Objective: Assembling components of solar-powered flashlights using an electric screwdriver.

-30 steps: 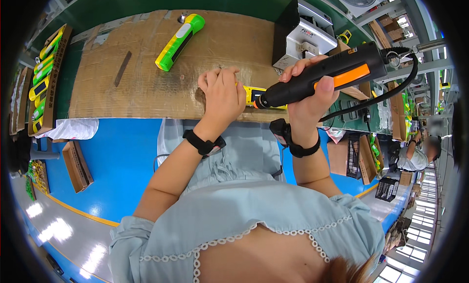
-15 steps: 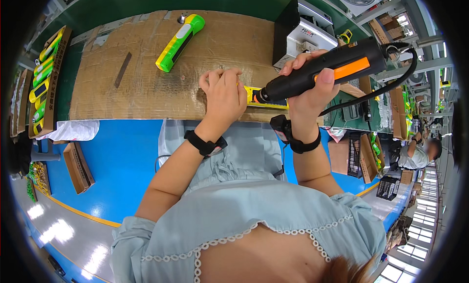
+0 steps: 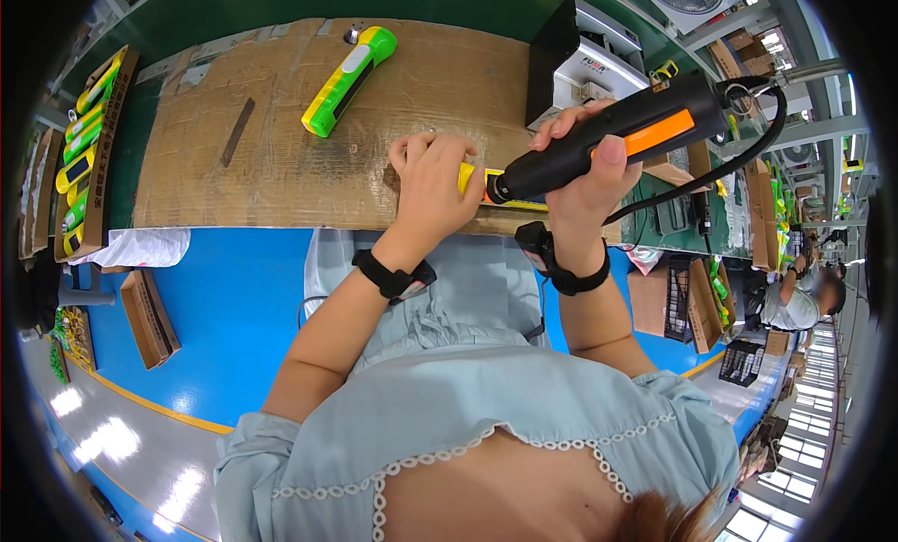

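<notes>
My right hand [image 3: 589,173] is wrapped round a black and orange electric screwdriver [image 3: 613,140], its tip down against a yellow flashlight [image 3: 528,204] lying on the cardboard-covered bench. At the left end of that flashlight my left hand [image 3: 435,182] is closed on it, the fingers curled over. Most of the flashlight is hidden by my hands and the tool. Farther off, a green and yellow flashlight [image 3: 348,82] with a grey switch panel lies aslant on the cardboard [image 3: 271,173]. A small shiny round part [image 3: 352,36] is beside its head.
A black and silver box [image 3: 589,70] with a screw feeder look stands at the back right. On the left is a carton [image 3: 105,158] of green and yellow flashlights. A dark flat strip [image 3: 238,132] lies on the cardboard. The screwdriver's cable [image 3: 720,175] loops at right.
The screwdriver has shifted slightly left and down with my right hand. My left hand has moved a little right, and more of the flashlight's yellow end shows beside its fingers.
</notes>
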A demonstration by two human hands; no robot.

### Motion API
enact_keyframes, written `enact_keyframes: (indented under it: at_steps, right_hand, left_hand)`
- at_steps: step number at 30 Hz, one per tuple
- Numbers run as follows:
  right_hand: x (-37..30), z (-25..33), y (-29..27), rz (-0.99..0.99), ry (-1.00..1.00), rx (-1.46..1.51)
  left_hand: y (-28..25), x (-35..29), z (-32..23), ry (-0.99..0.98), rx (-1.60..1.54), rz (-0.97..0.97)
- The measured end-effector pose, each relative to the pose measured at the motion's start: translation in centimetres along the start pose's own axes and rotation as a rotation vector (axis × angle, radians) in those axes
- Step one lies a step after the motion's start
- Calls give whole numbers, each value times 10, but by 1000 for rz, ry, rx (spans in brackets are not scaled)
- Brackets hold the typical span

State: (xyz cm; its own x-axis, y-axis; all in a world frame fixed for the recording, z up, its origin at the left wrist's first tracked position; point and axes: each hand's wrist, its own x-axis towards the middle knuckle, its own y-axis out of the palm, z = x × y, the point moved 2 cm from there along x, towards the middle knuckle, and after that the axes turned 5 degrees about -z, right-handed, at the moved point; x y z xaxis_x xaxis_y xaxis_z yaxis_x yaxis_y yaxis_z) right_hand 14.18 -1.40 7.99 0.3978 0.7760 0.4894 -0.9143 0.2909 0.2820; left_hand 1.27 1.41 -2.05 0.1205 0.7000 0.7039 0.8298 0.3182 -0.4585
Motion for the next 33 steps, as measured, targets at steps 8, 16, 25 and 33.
enact_keyframes:
  at_steps: [8,16,25,33]
  right_hand:
    - [-2,-7,-4,3,56,188]
    - [3,7,-9,22,-43,262]
    - [1,-1,-1,60,-34,184]
    - [-2,1,-3,20,-40,170]
  left_hand:
    - [-9,1,0,-9,-191,300]
    - [-8,2,0,-3,-207,289]
    - [-5,-1,-2,3,-110,239]
    - [-5,-6,-2,-9,-111,203]
